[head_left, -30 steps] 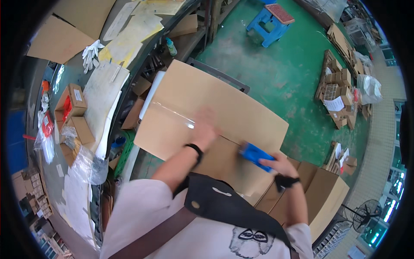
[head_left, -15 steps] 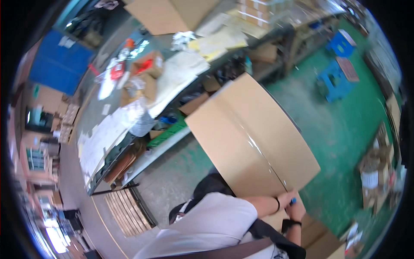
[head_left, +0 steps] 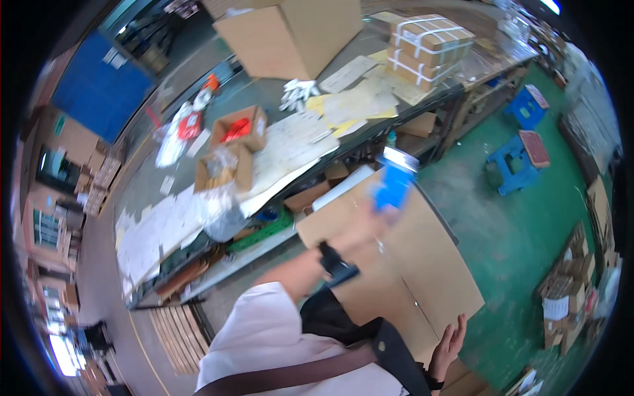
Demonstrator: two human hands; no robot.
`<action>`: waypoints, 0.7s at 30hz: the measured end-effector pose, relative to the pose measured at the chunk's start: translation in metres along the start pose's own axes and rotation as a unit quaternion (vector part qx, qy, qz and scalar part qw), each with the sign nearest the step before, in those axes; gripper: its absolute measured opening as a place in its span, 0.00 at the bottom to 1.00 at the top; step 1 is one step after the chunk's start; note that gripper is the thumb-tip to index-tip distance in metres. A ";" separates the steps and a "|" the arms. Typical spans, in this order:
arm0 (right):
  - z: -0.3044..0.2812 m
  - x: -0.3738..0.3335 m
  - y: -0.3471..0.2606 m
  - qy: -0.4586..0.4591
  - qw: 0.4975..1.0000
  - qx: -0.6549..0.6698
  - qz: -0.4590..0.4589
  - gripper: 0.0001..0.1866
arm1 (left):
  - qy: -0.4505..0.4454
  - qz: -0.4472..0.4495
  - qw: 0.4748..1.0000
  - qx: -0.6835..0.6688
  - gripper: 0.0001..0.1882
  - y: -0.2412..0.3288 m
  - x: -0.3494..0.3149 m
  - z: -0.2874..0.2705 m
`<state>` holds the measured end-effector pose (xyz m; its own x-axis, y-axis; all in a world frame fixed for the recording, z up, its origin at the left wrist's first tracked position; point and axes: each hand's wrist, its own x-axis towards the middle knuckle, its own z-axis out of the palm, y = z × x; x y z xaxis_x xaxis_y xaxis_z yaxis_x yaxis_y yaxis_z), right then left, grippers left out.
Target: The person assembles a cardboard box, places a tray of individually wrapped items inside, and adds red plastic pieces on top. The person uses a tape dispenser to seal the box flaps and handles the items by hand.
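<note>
A large brown cardboard box (head_left: 432,267) stands before me, its top flaps meeting along a seam with shiny clear tape on part of it. Over the box's far part my left hand (head_left: 376,221) is raised and smeared by motion. It is closed around a blue tape dispenser (head_left: 395,181) with a pale, shiny end, also blurred. A black watch is on that wrist. My right hand (head_left: 450,343) is at the near right edge of the box, fingers stretched out, nothing in it. Whether its palm touches the cardboard I cannot tell.
A long workbench (head_left: 281,178) runs beyond the box, bearing small open cartons (head_left: 239,130), white gloves (head_left: 298,94), a big carton (head_left: 290,39) and strapped boxes (head_left: 429,49). Blue stools (head_left: 512,162) stand at right on the green floor. Cartons (head_left: 568,290) are stacked at far right.
Both hands were together at the box's near end. My left hand has swung up and away over the box with the blue dispenser; my right hand has opened and stayed near the edge.
</note>
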<state>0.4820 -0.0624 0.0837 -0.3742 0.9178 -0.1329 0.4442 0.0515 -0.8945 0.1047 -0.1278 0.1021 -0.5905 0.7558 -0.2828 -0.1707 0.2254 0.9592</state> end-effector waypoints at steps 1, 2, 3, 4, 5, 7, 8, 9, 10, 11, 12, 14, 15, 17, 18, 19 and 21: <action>0.001 -0.004 0.032 -0.001 0.996 0.013 0.085 0.25 | 0.112 0.091 0.987 0.076 0.22 -0.022 0.027 -0.061; -0.002 -0.012 0.068 0.044 0.991 -0.039 0.119 0.26 | 0.230 0.067 0.920 0.309 0.21 0.010 0.039 -0.092; 0.000 -0.021 0.100 0.077 0.981 -0.088 0.152 0.27 | 0.293 0.060 0.879 0.372 0.19 0.003 0.056 -0.131; 0.006 -0.031 0.131 0.098 0.970 -0.078 0.210 0.27 | 0.331 0.021 0.847 0.415 0.20 -0.005 0.076 -0.175; 0.013 -0.043 0.159 0.113 0.954 -0.069 0.268 0.28 | 0.372 -0.006 0.797 0.477 0.20 -0.033 0.092 -0.231; 0.030 -0.064 0.182 0.154 0.929 -0.029 0.334 0.27 | 0.400 -0.071 0.700 0.588 0.23 -0.035 0.123 -0.241; 0.043 -0.073 0.186 0.166 0.927 0.009 0.337 0.26 | 0.455 -0.038 0.586 0.669 0.23 -0.039 0.124 -0.228; 0.054 -0.086 0.188 0.184 0.920 0.046 0.342 0.26 | 0.427 0.095 0.592 0.677 0.24 -0.038 0.127 -0.227; 0.053 -0.089 0.189 0.177 0.925 0.011 0.337 0.23 | 0.386 0.230 0.598 0.663 0.26 -0.039 0.132 -0.222; 0.051 -0.080 0.186 0.167 0.926 -0.023 0.338 0.22 | 0.274 0.223 0.729 0.587 0.26 -0.037 0.132 -0.204; 0.060 -0.074 0.192 0.250 0.924 -0.066 0.281 0.23 | 0.142 0.199 0.834 0.495 0.26 -0.041 0.135 -0.183; 0.073 -0.049 0.184 0.310 0.868 -0.176 0.346 0.33 | 0.023 0.073 0.916 0.394 0.28 -0.059 0.134 -0.137; 0.074 -0.039 0.175 0.291 0.834 -0.187 0.430 0.35 | 0.014 0.075 0.880 0.468 0.33 -0.073 0.145 -0.121; 0.076 -0.030 0.154 0.280 0.820 -0.154 0.475 0.34 | -0.049 -0.108 0.947 0.298 0.40 -0.101 0.179 -0.110; 0.076 -0.034 0.160 0.269 0.853 -0.147 0.422 0.36 | -0.101 -0.186 0.960 0.185 0.42 -0.128 0.199 -0.117; 0.074 -0.052 0.166 0.263 0.874 -0.153 0.379 0.38 | -0.092 -0.234 0.953 0.169 0.42 -0.132 0.202 -0.105; 0.077 -0.062 0.176 0.256 0.800 -0.173 0.514 0.36 | -0.104 -0.268 0.953 0.098 0.45 -0.120 0.186 -0.086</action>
<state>0.5203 -0.1405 -0.0987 0.6769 0.5820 -0.4507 0.5349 -0.8095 -0.2419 -0.0526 -0.0667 -0.0655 -0.2870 0.6006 -0.7462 -0.2408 0.7087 0.6631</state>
